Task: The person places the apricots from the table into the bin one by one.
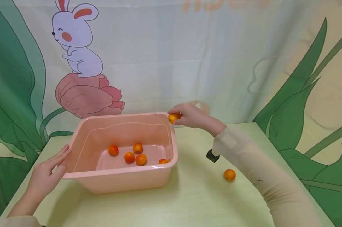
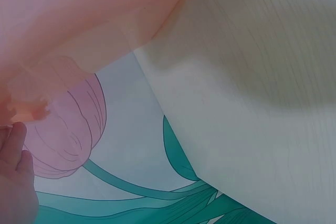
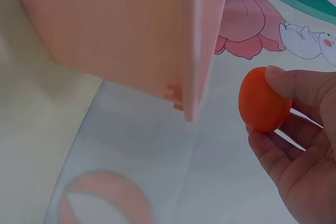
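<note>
My right hand (image 1: 192,116) pinches a smooth orange-red fruit (image 3: 262,100) between thumb and fingers, in the head view at the far right corner of a pink plastic basin (image 1: 122,184). In the right wrist view the fruit is apart from the basin's rim. My left hand (image 1: 46,175) rests against the basin's left rim with its fingers mostly straight. Inside the basin lie several similar fruits (image 1: 141,159), one (image 1: 163,161) partly hidden by the near right rim. Another orange fruit (image 1: 229,175) lies on the table, below my right forearm in the head view.
The basin stands on a pale green, wood-grained table (image 1: 193,201). Behind it hangs a cloth backdrop (image 1: 165,63) printed with a rabbit and leaves. A small black object (image 1: 212,156) shows beside my right sleeve (image 1: 253,170).
</note>
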